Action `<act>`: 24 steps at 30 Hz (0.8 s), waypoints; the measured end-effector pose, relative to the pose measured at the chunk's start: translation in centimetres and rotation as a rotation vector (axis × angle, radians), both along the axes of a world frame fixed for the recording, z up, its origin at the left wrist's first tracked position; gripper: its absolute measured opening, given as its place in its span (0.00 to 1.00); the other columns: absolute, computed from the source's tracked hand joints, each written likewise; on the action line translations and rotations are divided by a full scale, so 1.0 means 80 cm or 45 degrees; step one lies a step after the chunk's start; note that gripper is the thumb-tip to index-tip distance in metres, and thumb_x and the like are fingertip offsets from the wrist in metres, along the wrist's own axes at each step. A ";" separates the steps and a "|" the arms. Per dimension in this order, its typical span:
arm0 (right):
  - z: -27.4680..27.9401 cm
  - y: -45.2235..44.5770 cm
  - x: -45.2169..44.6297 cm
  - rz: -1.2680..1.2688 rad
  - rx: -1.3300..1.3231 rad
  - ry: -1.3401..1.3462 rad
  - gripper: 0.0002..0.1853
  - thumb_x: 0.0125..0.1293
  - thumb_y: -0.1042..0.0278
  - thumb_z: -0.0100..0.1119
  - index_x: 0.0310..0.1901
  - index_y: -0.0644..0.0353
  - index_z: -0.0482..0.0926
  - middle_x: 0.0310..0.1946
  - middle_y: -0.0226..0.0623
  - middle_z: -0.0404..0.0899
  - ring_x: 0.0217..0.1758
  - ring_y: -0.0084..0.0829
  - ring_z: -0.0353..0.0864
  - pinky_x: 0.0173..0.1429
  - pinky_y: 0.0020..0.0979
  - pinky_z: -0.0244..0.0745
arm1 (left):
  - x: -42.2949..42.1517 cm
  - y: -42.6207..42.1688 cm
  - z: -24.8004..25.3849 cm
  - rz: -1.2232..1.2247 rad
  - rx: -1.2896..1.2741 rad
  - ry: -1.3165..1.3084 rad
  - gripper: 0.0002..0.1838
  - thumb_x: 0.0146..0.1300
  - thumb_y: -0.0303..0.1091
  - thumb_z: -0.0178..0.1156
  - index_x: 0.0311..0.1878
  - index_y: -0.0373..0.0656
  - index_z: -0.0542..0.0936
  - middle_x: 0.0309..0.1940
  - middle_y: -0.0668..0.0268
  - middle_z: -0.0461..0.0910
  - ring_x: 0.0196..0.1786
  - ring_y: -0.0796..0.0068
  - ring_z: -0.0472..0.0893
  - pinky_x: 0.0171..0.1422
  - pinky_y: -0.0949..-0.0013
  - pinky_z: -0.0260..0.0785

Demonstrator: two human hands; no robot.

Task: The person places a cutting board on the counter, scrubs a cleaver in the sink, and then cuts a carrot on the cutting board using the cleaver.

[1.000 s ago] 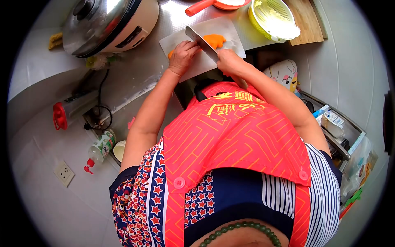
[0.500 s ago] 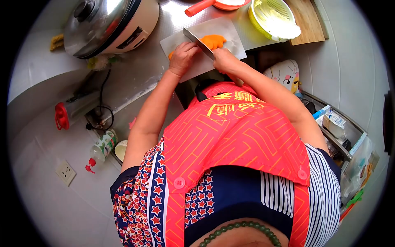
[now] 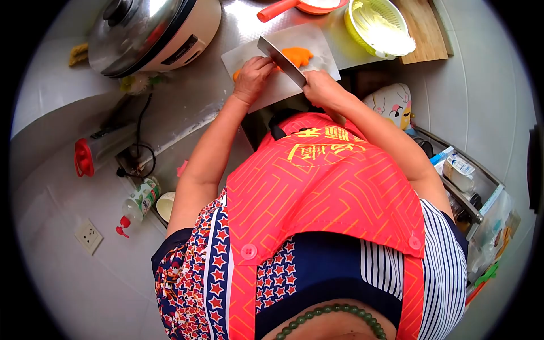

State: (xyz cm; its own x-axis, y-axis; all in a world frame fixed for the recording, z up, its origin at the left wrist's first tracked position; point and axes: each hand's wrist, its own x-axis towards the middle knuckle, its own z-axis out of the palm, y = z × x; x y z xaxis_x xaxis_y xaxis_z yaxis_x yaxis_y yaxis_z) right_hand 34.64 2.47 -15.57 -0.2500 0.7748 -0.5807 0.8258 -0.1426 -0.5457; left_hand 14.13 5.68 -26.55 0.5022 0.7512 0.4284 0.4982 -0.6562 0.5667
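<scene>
A white cutting board (image 3: pixel 317 42) lies on the metal counter, with an orange carrot pile (image 3: pixel 297 56) on it, right of the blade. My right hand (image 3: pixel 322 88) is wrapped round the handle of a wide knife (image 3: pixel 281 61), whose blade slants up and left across the board. Beside the blade's left face, my left hand (image 3: pixel 253 78) presses with bent fingers on an uncut carrot piece (image 3: pixel 236 74), which shows past the hand's left edge. The part under my fingers is hidden.
A large cooker (image 3: pixel 187 39) stands at the upper left. Behind the board is a red-handled pan (image 3: pixel 277 9). A yellow-green basket (image 3: pixel 356 35) with pale shreds sits right of it, near a wooden board (image 3: pixel 422 34). A rack (image 3: pixel 462 147) stands at the right.
The knife and my right hand first shifted left, then moved back to the right. My left hand stays on the carrot at nearly the same spot.
</scene>
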 end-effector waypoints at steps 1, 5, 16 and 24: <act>-0.001 -0.001 0.001 0.016 0.028 -0.002 0.08 0.59 0.79 0.44 0.32 0.68 0.76 0.19 0.53 0.78 0.21 0.42 0.83 0.30 0.43 0.78 | 0.000 0.000 0.000 0.004 -0.004 0.003 0.11 0.52 0.26 0.60 0.40 0.42 0.83 0.42 0.65 0.82 0.46 0.64 0.80 0.52 0.64 0.74; 0.010 0.002 -0.002 0.048 -0.004 -0.063 0.10 0.56 0.76 0.48 0.33 0.67 0.80 0.27 0.59 0.80 0.34 0.53 0.82 0.43 0.47 0.77 | 0.000 0.000 -0.001 0.008 -0.012 0.008 0.09 0.54 0.27 0.63 0.40 0.42 0.83 0.42 0.64 0.83 0.46 0.63 0.80 0.51 0.64 0.74; -0.007 0.014 -0.008 0.031 -0.178 -0.103 0.08 0.51 0.79 0.51 0.27 0.71 0.81 0.25 0.60 0.81 0.34 0.52 0.85 0.42 0.45 0.79 | 0.001 0.001 -0.003 -0.009 -0.043 0.018 0.12 0.52 0.27 0.59 0.41 0.44 0.83 0.43 0.66 0.82 0.47 0.64 0.79 0.53 0.64 0.73; -0.037 0.019 -0.016 0.074 -0.080 -0.098 0.07 0.55 0.82 0.49 0.25 0.73 0.77 0.18 0.52 0.79 0.21 0.43 0.84 0.28 0.42 0.80 | -0.002 0.000 -0.003 -0.027 -0.050 0.060 0.11 0.54 0.27 0.58 0.41 0.44 0.83 0.46 0.65 0.82 0.49 0.63 0.79 0.55 0.63 0.73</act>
State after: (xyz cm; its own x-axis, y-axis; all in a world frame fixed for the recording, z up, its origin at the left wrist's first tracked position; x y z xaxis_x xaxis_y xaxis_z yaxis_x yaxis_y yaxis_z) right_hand 33.36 3.96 -18.54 -0.2461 0.7216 -0.6471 0.8729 -0.1252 -0.4716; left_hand 13.94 5.71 -26.77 0.5371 0.7562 0.3738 0.5115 -0.6443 0.5685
